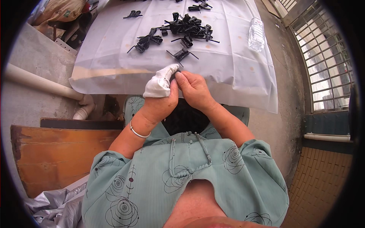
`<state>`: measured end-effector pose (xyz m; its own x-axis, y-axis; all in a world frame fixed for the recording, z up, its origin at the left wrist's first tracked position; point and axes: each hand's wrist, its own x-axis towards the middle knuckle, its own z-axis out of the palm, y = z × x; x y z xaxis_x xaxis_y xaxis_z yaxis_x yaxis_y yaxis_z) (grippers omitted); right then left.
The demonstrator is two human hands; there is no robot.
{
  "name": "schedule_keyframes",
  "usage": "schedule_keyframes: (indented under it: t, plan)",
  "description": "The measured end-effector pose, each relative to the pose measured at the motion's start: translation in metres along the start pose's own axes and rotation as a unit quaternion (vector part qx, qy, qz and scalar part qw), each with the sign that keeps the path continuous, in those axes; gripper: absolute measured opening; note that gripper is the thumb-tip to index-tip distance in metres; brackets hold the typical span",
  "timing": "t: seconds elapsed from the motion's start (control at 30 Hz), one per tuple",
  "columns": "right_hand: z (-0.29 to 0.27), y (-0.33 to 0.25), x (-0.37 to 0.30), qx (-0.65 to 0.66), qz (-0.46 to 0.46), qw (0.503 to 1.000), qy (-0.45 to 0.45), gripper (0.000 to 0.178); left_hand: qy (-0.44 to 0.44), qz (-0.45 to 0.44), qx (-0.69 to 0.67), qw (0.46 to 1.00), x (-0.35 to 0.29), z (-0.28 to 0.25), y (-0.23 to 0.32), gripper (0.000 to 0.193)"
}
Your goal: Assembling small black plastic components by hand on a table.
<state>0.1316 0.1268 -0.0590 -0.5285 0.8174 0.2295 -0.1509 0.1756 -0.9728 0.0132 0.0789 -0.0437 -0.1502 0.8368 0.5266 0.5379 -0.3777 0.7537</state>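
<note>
The left hand [162, 95] and the bare right hand [194, 89] meet over the near edge of a broad worktop [110, 49] draped in a translucent white plastic sheet. A loose white cloth covering [156, 85] wraps the left hand's fingers, while its thumb and wrist are bare (a thin silver-coloured bangle [138, 132] rings that forearm). The grip of each hand is closed, thumbs and fingertips pinching a small dark piece [174, 73] between them; the fingers hide most of it, so its full shape is hard to make out.

Just beyond the fingertips lies a single black clip-like part with thin projecting legs [181, 55]. Farther back a tangled heap of similar black parts [186, 26] spreads over the sheet, with a smaller black cluster [146, 40] to its left. A clear plastic bottle [256, 36] lies near the worktop's right edge. Left of the person, below the worktop, is an orange-brown wooden panel [64, 152] with a worn surface.
</note>
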Motion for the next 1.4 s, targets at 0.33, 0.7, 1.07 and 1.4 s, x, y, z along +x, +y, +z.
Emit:
schedule_keyframes:
  t: [0.33,0.7,1.07,1.4]
  plan:
    - [-0.012,-0.013,0.009,-0.077,0.032,0.996,-0.015,0.025,-0.012,-0.026,-0.078,0.996,0.009,-0.005,-0.011,0.028]
    - [-0.037,-0.019,0.007,-0.232,-0.186,0.954,-0.032,0.018,-0.108,-0.257,-0.258,0.925,0.013,-0.017,0.009,0.035]
    - [-0.021,-0.024,0.001,-0.184,-0.064,0.98,-0.044,0.014,-0.128,-0.194,-0.214,0.949,0.01,-0.014,0.004,0.024]
    - [-0.011,-0.003,-0.008,-0.121,0.008,0.992,-0.047,0.022,-0.158,-0.103,0.028,0.982,-0.001,-0.008,0.01,0.024]
